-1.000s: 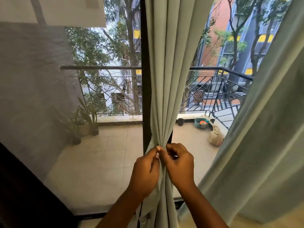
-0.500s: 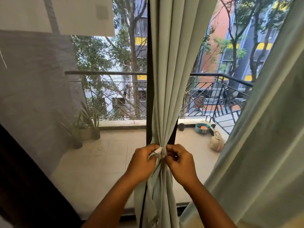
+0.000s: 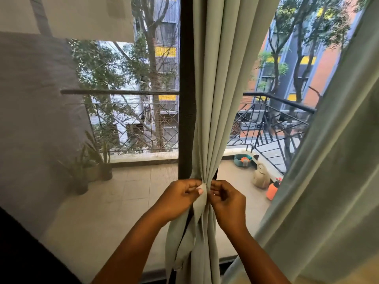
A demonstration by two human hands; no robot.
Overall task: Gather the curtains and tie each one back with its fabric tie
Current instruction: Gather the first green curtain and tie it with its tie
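A pale green curtain (image 3: 217, 83) hangs in the middle of the head view, gathered into a narrow waist in front of the dark window post. At that waist sits the fabric tie (image 3: 203, 190), of the same pale green, with loose ends hanging down below. My left hand (image 3: 180, 198) pinches the tie from the left, thumb on the cloth. My right hand (image 3: 227, 198) pinches it from the right, fingers curled at the knot. A second pale green curtain (image 3: 328, 181) hangs loose along the right side.
A dark window post (image 3: 185, 89) stands behind the gathered curtain. Beyond the glass is a tiled balcony with a metal railing (image 3: 272, 119), potted plants (image 3: 96, 167) at the left, a beige jug (image 3: 260, 178) and an orange sprayer (image 3: 272, 189) at the right.
Both hands have stayed at the curtain's waist and worked the tie tighter. The view has shifted slightly, so the balcony's right side and the orange sprayer now show.
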